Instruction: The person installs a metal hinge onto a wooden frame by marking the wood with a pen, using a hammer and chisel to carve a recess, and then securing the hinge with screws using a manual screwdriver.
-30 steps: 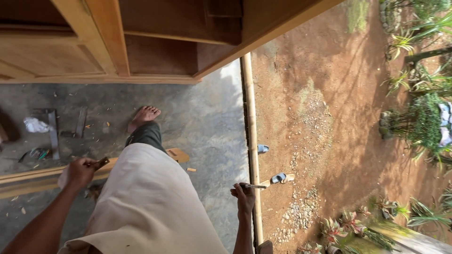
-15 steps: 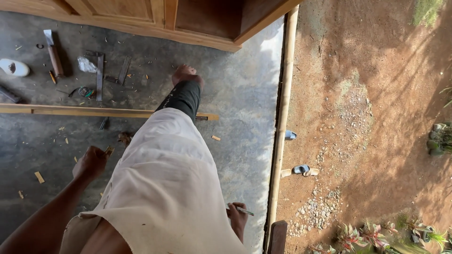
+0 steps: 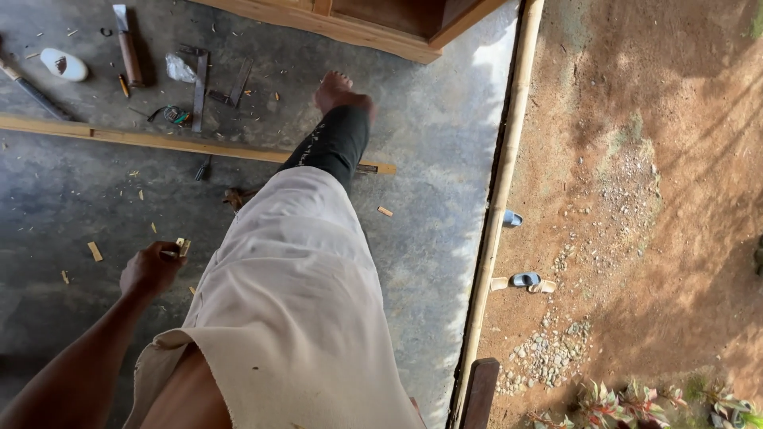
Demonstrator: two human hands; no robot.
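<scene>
My left hand (image 3: pixel 151 270) hangs by my side over the grey concrete floor, fingers closed around a small pale piece of wood (image 3: pixel 182 247) that sticks out at the thumb. My right hand is hidden behind my cream shirt (image 3: pixel 302 318). My bare foot (image 3: pixel 338 91) and dark trouser leg are stretched forward across a long wooden strip (image 3: pixel 159 140) lying on the floor.
Hand tools (image 3: pixel 127 48), a white stone (image 3: pixel 63 64) and wood chips lie beyond the strip. A wooden cabinet frame (image 3: pixel 358 28) stands ahead. A bamboo pole (image 3: pixel 502 191) edges the concrete, with dirt ground and blue sandals (image 3: pixel 524 280) to the right. A dark post (image 3: pixel 478 393) stands low.
The view has swung down and left as I step forward. My left hand has dropped lower at my side. My right hand, seen low at my hip before, has gone out of view.
</scene>
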